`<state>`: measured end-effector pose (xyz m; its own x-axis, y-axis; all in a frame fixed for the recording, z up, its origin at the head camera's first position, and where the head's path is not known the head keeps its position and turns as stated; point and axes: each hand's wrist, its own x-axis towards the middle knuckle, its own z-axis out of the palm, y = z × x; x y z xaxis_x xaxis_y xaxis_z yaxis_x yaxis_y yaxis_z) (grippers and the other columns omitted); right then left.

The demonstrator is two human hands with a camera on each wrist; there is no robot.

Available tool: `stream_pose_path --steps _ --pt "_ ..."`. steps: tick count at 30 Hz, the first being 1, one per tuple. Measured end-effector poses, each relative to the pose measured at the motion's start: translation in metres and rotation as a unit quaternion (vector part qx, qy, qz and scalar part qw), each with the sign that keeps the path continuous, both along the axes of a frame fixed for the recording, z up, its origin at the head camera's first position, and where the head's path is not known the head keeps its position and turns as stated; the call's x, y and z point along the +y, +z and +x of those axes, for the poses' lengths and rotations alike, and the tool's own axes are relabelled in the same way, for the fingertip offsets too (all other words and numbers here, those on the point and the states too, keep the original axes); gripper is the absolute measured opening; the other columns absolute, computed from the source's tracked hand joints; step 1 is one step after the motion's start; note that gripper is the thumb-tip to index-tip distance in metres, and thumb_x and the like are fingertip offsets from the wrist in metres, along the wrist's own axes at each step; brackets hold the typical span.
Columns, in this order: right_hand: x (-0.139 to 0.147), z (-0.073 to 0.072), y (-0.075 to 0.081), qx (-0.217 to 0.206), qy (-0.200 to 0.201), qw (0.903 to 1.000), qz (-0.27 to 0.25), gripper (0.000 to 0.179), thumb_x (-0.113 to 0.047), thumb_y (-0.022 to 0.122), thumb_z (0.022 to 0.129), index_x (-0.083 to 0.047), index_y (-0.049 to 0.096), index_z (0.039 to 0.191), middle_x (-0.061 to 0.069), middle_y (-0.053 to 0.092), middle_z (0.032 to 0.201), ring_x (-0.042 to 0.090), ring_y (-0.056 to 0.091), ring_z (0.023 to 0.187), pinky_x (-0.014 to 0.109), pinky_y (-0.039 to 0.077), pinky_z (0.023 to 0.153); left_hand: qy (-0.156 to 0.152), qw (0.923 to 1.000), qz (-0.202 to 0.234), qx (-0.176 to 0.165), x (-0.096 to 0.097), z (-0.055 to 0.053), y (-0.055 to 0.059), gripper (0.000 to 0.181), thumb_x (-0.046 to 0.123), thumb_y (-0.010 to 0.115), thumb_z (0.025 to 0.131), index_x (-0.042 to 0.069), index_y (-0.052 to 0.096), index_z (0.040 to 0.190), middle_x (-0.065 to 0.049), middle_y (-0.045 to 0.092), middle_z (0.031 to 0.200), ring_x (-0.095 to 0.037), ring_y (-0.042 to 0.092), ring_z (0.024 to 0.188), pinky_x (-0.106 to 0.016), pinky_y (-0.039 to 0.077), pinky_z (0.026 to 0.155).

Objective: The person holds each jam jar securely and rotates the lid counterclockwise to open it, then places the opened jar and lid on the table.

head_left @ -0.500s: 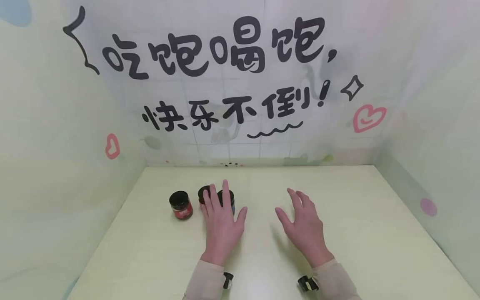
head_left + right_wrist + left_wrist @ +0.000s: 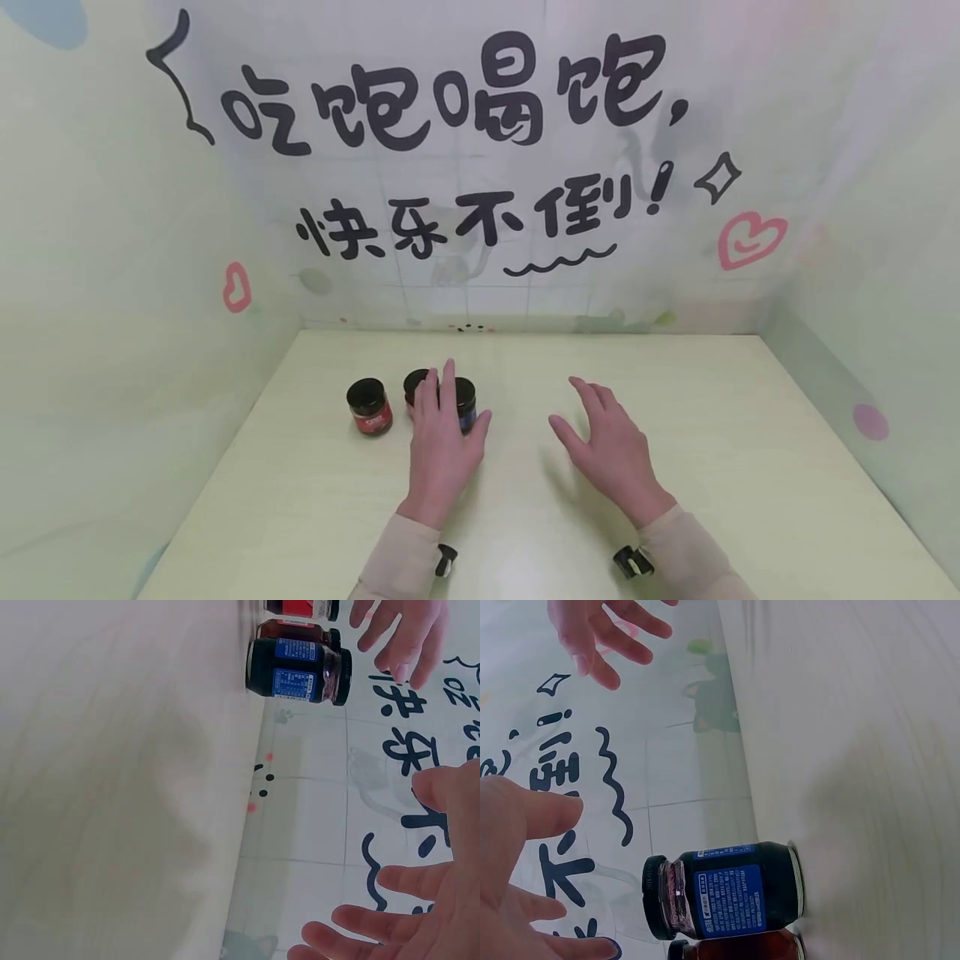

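From way over here I've got left hand [image 2: 444, 442] and right hand [image 2: 613, 454] well apart, fingers loose. Left's near the blue-label jar [image 2: 467, 400] and middle jar [image 2: 417, 383], red-label jar [image 2: 370, 407] further left on the surface [image 2: 750, 433].

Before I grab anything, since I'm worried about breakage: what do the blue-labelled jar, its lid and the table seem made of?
Blue-labelled jar: probably glass, smooth and glossy; its see-through neck catches bright streaks.
Lid: black and smooth; metal or plastic, I can't tell which.
Table: perhaps wood or wood-look laminate, pale, with faint grain-like streaks and a soft sheen.
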<state>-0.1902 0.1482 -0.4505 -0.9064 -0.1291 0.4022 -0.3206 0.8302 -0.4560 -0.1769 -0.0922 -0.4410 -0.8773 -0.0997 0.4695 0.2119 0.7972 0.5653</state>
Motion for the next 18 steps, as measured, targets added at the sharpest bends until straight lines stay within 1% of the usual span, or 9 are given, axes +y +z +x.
stream_pose_path --steps 3,7,11,15,18 --pt "-0.001 -0.003 0.004 0.006 0.011 0.9999 0.009 0.067 -0.062 0.055 0.096 -0.021 0.047 0.148 0.007 0.055 0.135 0.028 0.064 0.103 0.044 0.051 0.059 0.002 0.9999 0.015 -0.003 -0.002 0.0 0.0 0.085 0.032 0.075 0.091 0.013 0.027 0.159 -0.024 0.032 0.155 -0.044 0.031 0.142 -0.064 0.037 0.105" --pt "-0.004 -0.008 0.01 0.005 0.025 0.9995 0.019 0.067 -0.062 0.055 0.096 -0.021 0.047 0.148 0.005 0.056 0.133 0.026 0.066 0.098 0.041 0.05 0.057 0.005 0.9993 0.036 -0.008 -0.006 0.0 -0.002 0.084 0.031 0.076 0.09 0.014 0.03 0.158 -0.02 0.037 0.153 -0.039 0.037 0.139 -0.058 0.039 0.106" --pt "-0.007 -0.012 0.017 0.001 0.033 0.9992 0.025 0.067 -0.063 0.054 0.095 -0.022 0.048 0.148 0.004 0.058 0.132 0.025 0.067 0.095 0.041 0.05 0.057 0.005 0.9983 0.058 -0.002 -0.009 -0.001 -0.003 0.081 0.03 0.078 0.089 0.013 0.035 0.155 -0.014 0.043 0.149 -0.034 0.043 0.135 -0.053 0.041 0.106" --pt "-0.01 -0.015 0.021 -0.003 0.038 0.9989 0.028 0.067 -0.064 0.053 0.095 -0.023 0.048 0.148 0.004 0.059 0.131 0.026 0.067 0.095 0.043 0.051 0.059 0.006 0.9972 0.073 0.015 -0.013 0.0 -0.003 0.079 0.029 0.08 0.087 0.011 0.04 0.153 -0.013 0.048 0.144 -0.033 0.048 0.13 -0.053 0.042 0.105" --pt "-0.014 -0.016 0.022 -0.008 0.047 0.9985 0.028 0.067 -0.064 0.053 0.096 -0.023 0.048 0.148 0.004 0.059 0.131 0.025 0.067 0.096 0.044 0.052 0.062 0.013 0.9964 0.074 0.041 -0.017 0.002 -0.004 0.078 0.026 0.082 0.085 0.009 0.044 0.15 -0.014 0.051 0.14 -0.033 0.051 0.126 -0.052 0.044 0.103"
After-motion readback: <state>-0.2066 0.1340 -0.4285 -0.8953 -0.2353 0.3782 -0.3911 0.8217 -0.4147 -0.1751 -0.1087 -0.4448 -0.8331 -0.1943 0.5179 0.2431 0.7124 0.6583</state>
